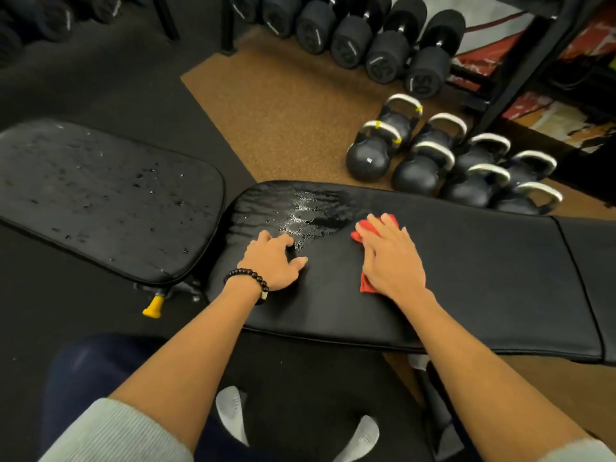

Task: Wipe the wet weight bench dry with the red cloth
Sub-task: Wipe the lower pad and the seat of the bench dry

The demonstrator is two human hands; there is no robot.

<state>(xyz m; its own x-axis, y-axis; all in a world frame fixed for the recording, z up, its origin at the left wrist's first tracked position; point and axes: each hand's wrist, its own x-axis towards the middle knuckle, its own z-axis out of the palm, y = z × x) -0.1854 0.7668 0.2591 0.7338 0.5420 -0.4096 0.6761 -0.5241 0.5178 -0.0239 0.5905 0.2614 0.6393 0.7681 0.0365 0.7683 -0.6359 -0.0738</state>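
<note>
the long bench pad point(466, 278) is lying across the view, shining wet near its left end, with the seat pad point(100, 195) beside it beaded with drops. the right hand point(393, 258) is pressing flat, fingers spread, on the red cloth point(365, 228), pinning it to the pad just right of the puddle point(306, 215). the left hand point(271, 261) is resting open on the pad, holding nothing. the wiping looks partly done; the next stroke probably needs to be sweeping left through the water, then reaching the seat pad.
</note>
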